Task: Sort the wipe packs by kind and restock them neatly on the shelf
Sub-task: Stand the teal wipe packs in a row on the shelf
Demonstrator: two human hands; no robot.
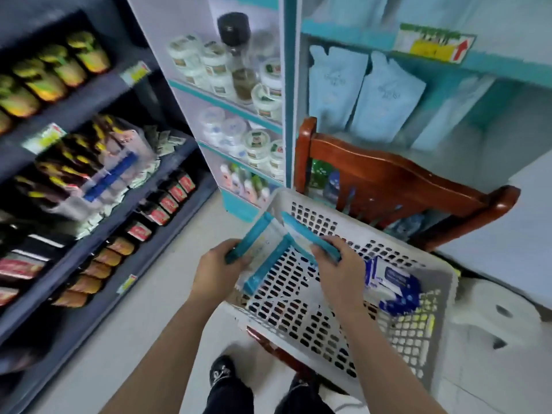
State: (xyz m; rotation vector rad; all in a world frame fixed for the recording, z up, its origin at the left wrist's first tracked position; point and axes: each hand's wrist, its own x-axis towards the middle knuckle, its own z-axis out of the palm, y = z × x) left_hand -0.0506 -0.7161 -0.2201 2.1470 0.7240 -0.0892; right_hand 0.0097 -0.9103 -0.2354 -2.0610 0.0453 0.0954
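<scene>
Midway through sorting, a person's left grip (218, 265) and right grip (337, 264) each clasp one of two flat teal-edged wipe packs (265, 245) just above a white perforated plastic basket (313, 216) holding blue-and-white packs (391, 288) at near right; next, likely, squaring the matching pair for the teal shelf (352, 40) beyond.

- No word, brand or number can be read anywhere; the whole view is blurred.
- The one clear sign is a red arrow (461, 49) pointing up, on a yellow-and-green shelf tag (430, 46) fixed to a teal shelf edge. The tag's print is a smear.
- The price tags (136, 73) on the dark shelf edges carry print too blurred to read.
- The left teal-edged pack (267, 239) and the right teal-edged pack (301, 234) show only faint marks.
- The blue-and-white pack (391, 282) in the basket (277, 198) has a dark band with pale lettering, illegible.
- The jars (265, 94) bear green-and-red labels and the pale blue pouches (385, 94) a faint script; neither can be read.
</scene>
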